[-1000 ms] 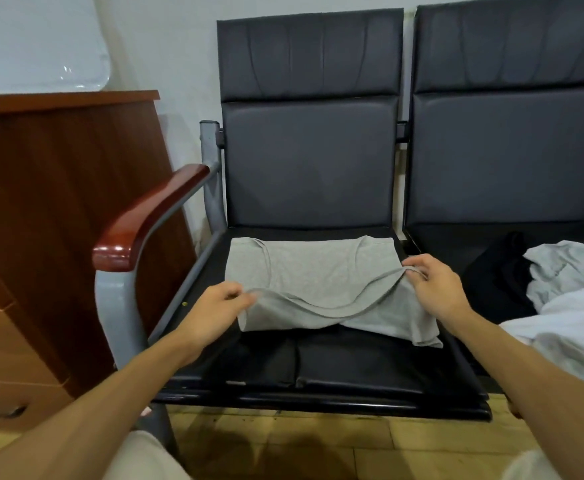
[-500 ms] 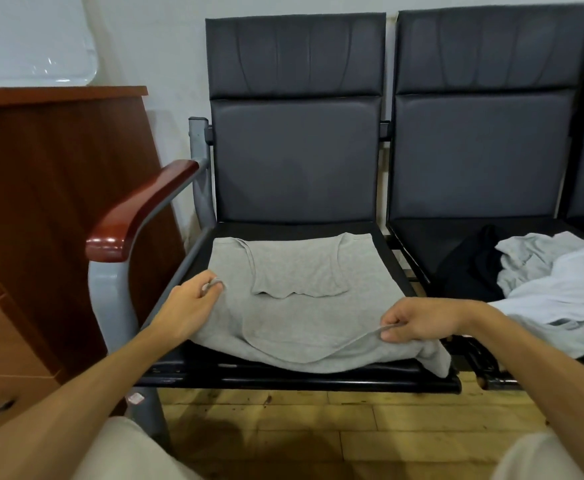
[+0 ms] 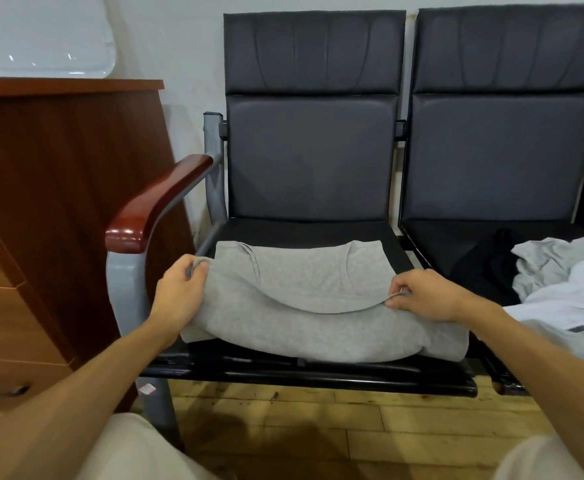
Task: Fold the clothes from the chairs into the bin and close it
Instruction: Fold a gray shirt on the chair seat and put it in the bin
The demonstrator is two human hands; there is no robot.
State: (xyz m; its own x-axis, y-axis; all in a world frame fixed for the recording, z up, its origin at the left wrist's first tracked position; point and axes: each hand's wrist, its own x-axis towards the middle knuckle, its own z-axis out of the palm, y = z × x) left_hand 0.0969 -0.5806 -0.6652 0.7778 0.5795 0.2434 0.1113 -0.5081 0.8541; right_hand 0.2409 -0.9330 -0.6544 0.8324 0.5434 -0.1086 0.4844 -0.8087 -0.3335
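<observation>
Since a moment ago we've pulled the shirt (image 3: 318,327) forward on the seat (image 3: 304,230), left hand (image 3: 176,296) and right hand (image 3: 425,296) each pinching its edge, fold still unfinished.

Garment (image 3: 318,306) on left seat (image 3: 304,230); clothes heap (image 3: 560,292) on right seat (image 3: 456,237); cabinet (image 3: 58,202) further left.

Head view, forward-down, apparently close to chairs (image 3: 311,161)
</observation>
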